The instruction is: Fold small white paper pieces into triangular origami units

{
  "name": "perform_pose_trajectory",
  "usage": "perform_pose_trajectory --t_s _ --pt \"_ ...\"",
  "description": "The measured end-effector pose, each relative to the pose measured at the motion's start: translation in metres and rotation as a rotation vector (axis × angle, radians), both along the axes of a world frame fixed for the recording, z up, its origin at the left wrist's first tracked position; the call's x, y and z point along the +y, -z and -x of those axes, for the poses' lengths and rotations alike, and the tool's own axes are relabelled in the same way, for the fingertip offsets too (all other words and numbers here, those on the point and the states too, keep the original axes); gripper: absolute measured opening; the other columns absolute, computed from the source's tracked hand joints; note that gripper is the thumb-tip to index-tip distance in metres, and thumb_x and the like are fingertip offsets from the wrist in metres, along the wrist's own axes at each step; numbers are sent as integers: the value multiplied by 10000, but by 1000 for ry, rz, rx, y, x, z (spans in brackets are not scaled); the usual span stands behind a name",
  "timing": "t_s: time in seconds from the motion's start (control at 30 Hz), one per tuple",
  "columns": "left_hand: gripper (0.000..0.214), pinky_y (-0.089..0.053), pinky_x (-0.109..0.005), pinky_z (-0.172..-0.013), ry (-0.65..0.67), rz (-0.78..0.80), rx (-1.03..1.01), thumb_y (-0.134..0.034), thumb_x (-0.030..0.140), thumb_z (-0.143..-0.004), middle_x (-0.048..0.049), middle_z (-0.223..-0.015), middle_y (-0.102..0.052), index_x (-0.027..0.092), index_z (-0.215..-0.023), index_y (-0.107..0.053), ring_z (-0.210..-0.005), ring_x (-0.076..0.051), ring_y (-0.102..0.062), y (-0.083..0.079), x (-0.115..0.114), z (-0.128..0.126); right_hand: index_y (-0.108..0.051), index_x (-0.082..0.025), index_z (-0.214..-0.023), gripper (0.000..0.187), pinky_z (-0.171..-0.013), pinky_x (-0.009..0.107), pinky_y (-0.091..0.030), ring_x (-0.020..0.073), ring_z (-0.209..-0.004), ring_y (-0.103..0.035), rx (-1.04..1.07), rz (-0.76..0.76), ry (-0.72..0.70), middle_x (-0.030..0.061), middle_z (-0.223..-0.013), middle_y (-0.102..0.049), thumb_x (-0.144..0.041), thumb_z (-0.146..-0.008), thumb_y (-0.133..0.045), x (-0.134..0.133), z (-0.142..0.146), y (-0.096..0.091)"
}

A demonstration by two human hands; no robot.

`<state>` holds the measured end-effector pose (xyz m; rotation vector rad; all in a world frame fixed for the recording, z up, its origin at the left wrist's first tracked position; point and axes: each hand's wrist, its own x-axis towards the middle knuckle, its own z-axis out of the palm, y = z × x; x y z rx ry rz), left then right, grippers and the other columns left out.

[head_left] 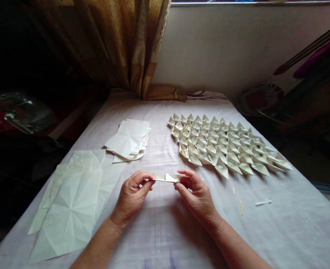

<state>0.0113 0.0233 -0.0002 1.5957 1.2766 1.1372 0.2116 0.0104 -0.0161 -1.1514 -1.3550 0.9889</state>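
The left hand (133, 194) & right hand (197, 194) each pinch one end of a small folded white paper strip (166, 178). Thumb & first finger are shut on it, and the other fingers are curled in. The strip is up in the air, just above the worktop w/ a pale lilac cloth (159, 231), at 6 o'clock on it, close to the body. I think the step is pulling the fold into shape. To do it well, pinch right at the tips, pull soft & even so the thin paper won't rip, line the edges up, then press the crease flat w/ a nail. At 1 o'clock from the hands sit rows of little folded white paper boat shapes (223, 147), so it's prob. good to look at one & match it. At 11 o'clock is a stack of creased white paper squares (128, 140). At 8 o'clock lie big flat creased white paper sheets (72, 201). At 3 o'clock are tiny white paper scraps (263, 203).
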Motion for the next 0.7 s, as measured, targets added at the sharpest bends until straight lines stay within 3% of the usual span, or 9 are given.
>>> perform_pose_trajectory --t_s 0.1,0.27,0.7 --pt "75 -435 -201 -545 25 -53 -1 -615 231 -851 -2 -788 -632 194 -821 -673 -605 -102 -590 1 -1 0 -532 -236 -1022 199 -539 206 -449 95 -554 -530 -134 -177 62 -33 -705 -637 -193 -847 -617 -2 -3 5" --pt "62 -432 -191 -546 56 -118 31 -609 195 -862 -3 -804 -638 197 -836 -665 -617 -96 -596 0 -2 0 -577 -237 -925 127 -551 196 -450 90 -577 -535 -287 -350 69 -29 -728 -627 -125 -868 -592 -3 -7 4" --pt "75 -447 -184 -546 55 -194 96 -613 181 -848 -18 -771 -659 193 -826 -684 -657 -115 -608 -9 0 3 -587 -214 -887 107 -656 245 -471 138 -728 -589 -304 -340 -96 23 -795 -612 -131 -913 -525 1 -6 -10"
